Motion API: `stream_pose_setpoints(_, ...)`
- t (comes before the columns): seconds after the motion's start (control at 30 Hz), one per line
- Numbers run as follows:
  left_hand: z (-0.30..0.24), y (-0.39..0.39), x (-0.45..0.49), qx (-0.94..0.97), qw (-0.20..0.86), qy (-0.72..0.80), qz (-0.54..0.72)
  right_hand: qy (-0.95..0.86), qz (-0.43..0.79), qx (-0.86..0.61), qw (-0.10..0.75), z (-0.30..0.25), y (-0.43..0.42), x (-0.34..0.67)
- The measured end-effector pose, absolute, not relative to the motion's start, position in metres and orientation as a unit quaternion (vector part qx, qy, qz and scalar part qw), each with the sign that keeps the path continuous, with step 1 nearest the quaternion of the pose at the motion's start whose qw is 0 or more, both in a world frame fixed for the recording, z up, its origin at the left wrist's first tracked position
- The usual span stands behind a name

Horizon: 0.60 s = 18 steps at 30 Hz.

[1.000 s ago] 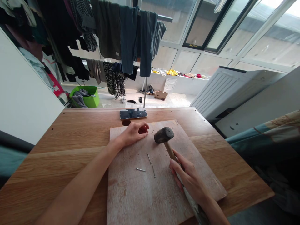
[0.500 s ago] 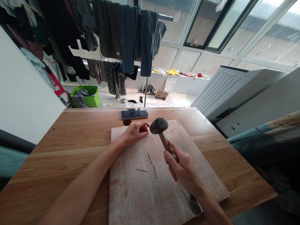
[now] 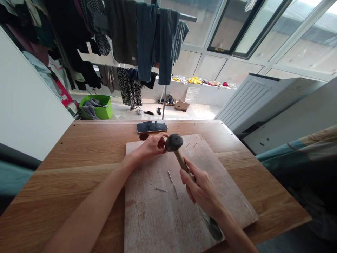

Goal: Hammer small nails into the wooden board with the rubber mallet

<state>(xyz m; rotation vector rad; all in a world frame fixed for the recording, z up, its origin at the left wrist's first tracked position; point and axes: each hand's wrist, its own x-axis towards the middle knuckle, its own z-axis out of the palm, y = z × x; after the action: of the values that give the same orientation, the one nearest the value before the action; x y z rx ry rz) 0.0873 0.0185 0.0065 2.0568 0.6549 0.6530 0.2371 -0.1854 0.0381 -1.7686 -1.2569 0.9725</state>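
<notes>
My right hand (image 3: 201, 188) is wrapped round the handle of a hammer (image 3: 174, 142) with a rounded dark head. The hammer's head is over the far part of a worn wooden board (image 3: 147, 218), right at the fingertips of my left hand (image 3: 152, 144). My left fingers are pinched together above the board; the hammer head hides what is between them. Three loose nails lie on the board: one nail (image 3: 170, 176), a second nail (image 3: 175, 191) end to end with it, and a third nail (image 3: 161, 189) to their left. Two small nails (image 3: 195, 144) stick up near the board's far right corner.
The board rests on a wooden table (image 3: 92, 158). Beyond my left hand lie a phone (image 3: 152, 127) and a round brown object (image 3: 144, 136). Past the table's far edge are hanging clothes (image 3: 147, 42), a green basin (image 3: 102, 109) and a white ridged panel (image 3: 250, 95).
The hammer head has moved slightly left and down, closer to my left fingertips, and now covers them. My left hand stays at about the same spot, and the loose nails lie as before.
</notes>
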Motion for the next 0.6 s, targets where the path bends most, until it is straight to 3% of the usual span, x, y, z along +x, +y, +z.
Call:
stream_pose_setpoints(0.1,0.021,0.016,0.078,0.857,0.378,0.261,0.233,-0.463,0.391,-0.688,0.4,0.039,-0.196,0.243)
stream_pose_setpoints(0.27,0.046,-0.032,0.062,0.971,0.144,0.13,0.143,-0.436,0.404,-0.712,0.374,0.032,-0.215,0.259)
stream_pose_setpoints(0.4,0.037,-0.077,0.061,0.989,-0.029,0.004,0.148,-0.46,0.384,-0.724,0.343,0.025,-0.218,0.264)
stream_pose_setpoints(0.6,0.027,-0.093,0.066,0.981,-0.104,-0.021,0.165,-0.455,0.377,-0.733,0.339,0.022,-0.214,0.261)
